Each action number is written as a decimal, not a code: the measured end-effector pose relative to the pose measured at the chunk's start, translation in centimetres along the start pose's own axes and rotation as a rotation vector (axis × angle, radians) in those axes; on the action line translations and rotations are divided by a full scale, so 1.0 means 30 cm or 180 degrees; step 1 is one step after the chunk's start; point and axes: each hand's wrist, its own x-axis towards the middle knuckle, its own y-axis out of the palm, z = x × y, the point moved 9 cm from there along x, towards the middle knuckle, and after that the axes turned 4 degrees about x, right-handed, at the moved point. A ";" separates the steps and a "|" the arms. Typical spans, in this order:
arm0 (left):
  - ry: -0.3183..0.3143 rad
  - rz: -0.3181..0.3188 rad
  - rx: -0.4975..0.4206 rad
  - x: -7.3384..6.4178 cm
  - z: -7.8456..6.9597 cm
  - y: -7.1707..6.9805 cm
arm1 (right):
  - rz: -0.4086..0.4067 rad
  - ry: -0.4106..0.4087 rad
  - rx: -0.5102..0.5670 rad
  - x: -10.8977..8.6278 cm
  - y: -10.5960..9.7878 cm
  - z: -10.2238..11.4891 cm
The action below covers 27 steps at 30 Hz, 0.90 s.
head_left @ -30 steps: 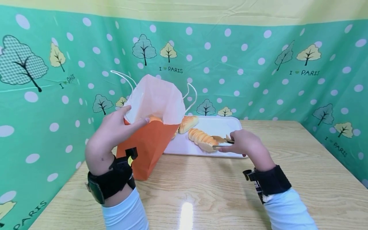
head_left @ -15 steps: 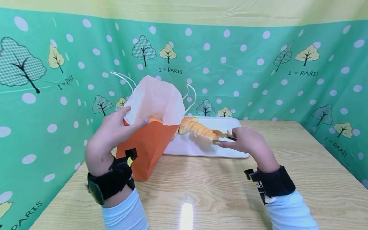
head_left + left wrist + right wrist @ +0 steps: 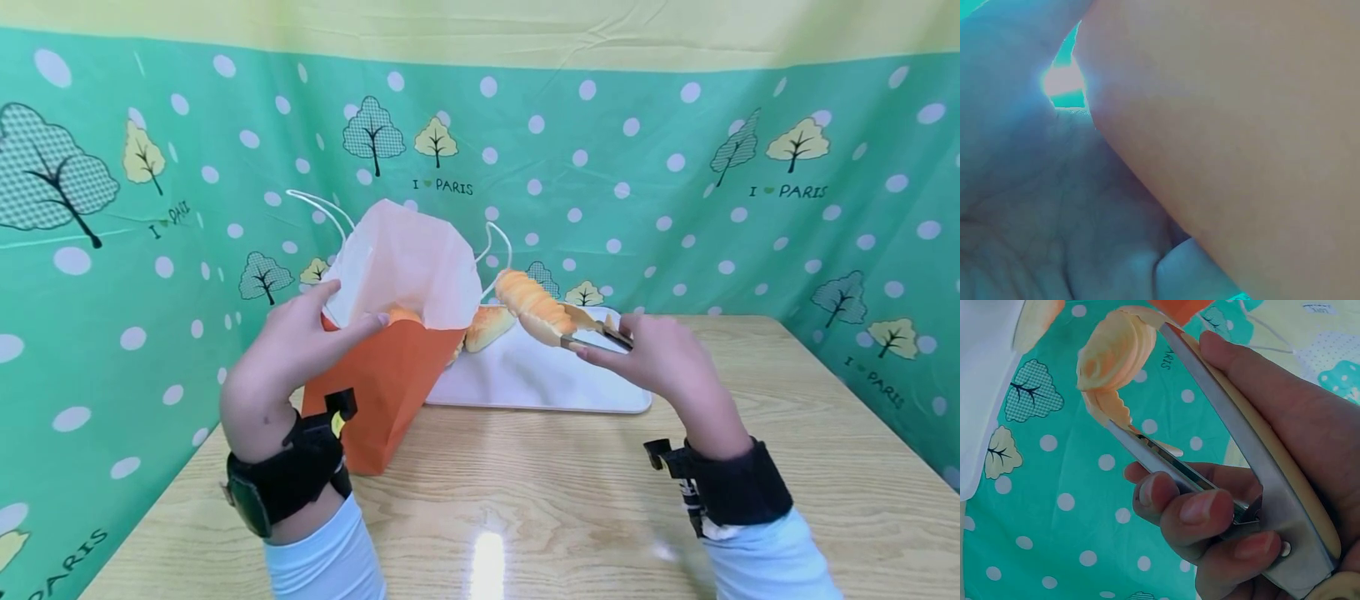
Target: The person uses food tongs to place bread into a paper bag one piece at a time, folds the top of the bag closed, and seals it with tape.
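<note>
My left hand (image 3: 296, 337) grips the rim of an orange paper bag (image 3: 378, 383), its thumb over the front edge. The bag leans with its white inside showing, and part of a bread (image 3: 405, 315) is visible within. In the left wrist view the bag's side (image 3: 1229, 125) fills much of the frame beside the palm. My right hand (image 3: 671, 358) holds metal tongs (image 3: 1229, 412) with tan, scoop-like ends. Between these ends is a ridged, golden bread roll (image 3: 534, 304), lifted above the white tray (image 3: 525, 387) and right of the bag's mouth.
Another bread (image 3: 489, 327) lies at the tray's left end, with a further piece partly hidden behind the bag. White cord handles (image 3: 501, 250) stick out from the bag. A green patterned cloth (image 3: 675, 167) hangs behind and beside the wooden table (image 3: 570, 500).
My right hand has raised the tongs and bread roll off the tray, with the roll tilting up at its far end. The left hand and bag have stayed in place.
</note>
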 end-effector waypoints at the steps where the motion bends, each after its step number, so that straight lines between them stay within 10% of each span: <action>1: 0.0002 -0.0007 0.0006 -0.001 -0.002 0.000 | -0.0045 -0.0001 0.0017 -0.004 -0.010 0.002; 27: 0.0142 -0.0123 0.0111 -0.009 -0.039 0.003 | -0.1209 0.0146 0.0223 -0.090 -0.207 0.043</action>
